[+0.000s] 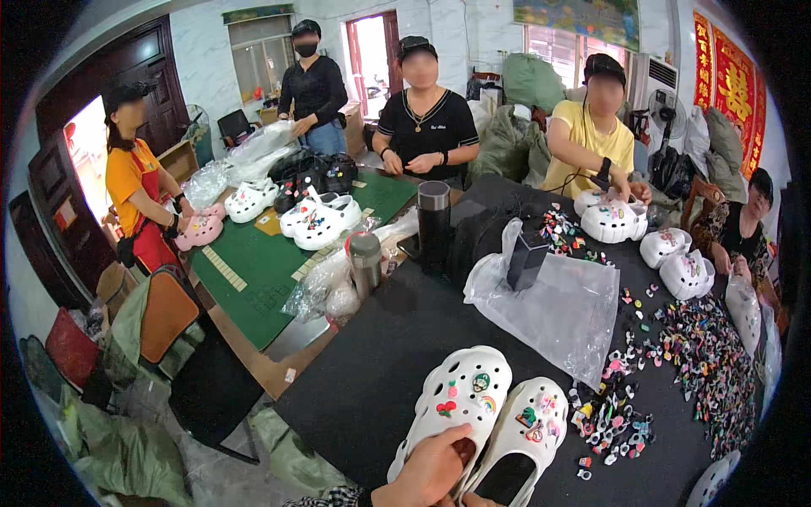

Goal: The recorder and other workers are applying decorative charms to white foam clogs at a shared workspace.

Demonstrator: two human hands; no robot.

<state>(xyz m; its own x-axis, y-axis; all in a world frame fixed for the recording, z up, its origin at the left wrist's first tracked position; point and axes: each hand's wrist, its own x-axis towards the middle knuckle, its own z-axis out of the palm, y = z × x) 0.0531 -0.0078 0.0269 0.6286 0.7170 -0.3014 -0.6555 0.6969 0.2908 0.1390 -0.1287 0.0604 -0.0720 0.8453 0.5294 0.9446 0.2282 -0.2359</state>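
Note:
Two white clogs lie side by side at the front of the black table, toes pointing away from me. Colourful charms, among them cherries and a rainbow, sit on the left clog (446, 389). The right clog (547, 404) carries a palm-tree charm and several others. My left hand (429, 466) grips the left clog near its opening, with the thumb over the upper's edge. Of my right hand (480, 500) only a sliver shows at the lower edge, by the clogs' heels; its fingers are hidden. Loose shoe charms (612, 422) are scattered just right of the right clog.
A clear plastic bag (562, 317), a dark tumbler (433, 224) and a steel flask (365, 262) stand or lie beyond. A large charm heap (705, 363) covers the right side. Co-workers handle clogs around the black table and the green table (245, 287).

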